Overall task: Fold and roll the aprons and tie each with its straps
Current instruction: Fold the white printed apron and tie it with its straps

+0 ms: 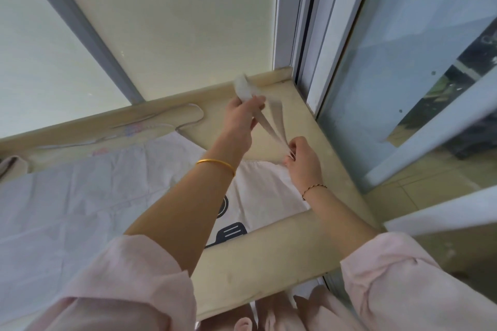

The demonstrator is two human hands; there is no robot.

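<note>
**Get the straps straight before you fold anything**

The pale apron (80,196) lies spread flat on the bench (269,255), not yet folded, with its black spatula print poking out under the left forearm. The strap (271,121) is lifted up off its far right corner.

The left hand (240,118) has its fingers curled round the far end of the strap, and that end is blurred so I can't tell how much hangs free. The right hand (304,160) pinches the strap low down, right by where it meets the apron.

My guess is this is the untangling bit. Tips:
- keep the right pinch close to the seam so the apron itself doesn't get dragged
- run the strap flat, no twists, or the knot will come out lumpy later
- lay it down along the apron, not off the edge

Room is tight. The bench has a raised rim all round, the wall (174,21) sits just beyond the far rim, and the glass door (403,88) is right beside the right-hand rim. Another apron (139,126), beige with a flowery print, lies along the far left edge. Open space is really only to the left, so fold that way.
</note>
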